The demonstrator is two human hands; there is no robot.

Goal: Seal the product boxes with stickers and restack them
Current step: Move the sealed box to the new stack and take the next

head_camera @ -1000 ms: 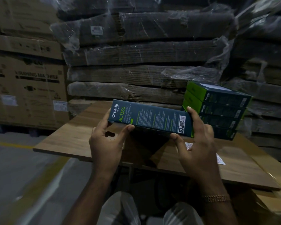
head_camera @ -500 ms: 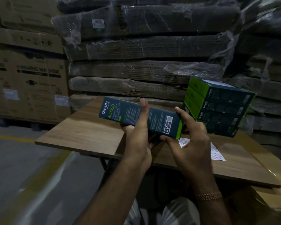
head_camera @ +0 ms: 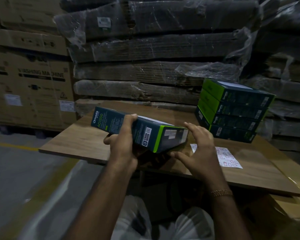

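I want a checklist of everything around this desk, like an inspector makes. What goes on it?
Surface: brown wooden tabletop, its right part carries things.
Job's things: dark teal and green product box held tilted above the table; stack of four matching boxes at back right; white sticker sheet lying flat.
Clutter: nothing seen.
Grippers: left hand grips the held box; right hand spread open at its end face.
Cables: nothing seen.
Surroundings: plastic-wrapped cardboard bundles behind; washing machine carton at left.
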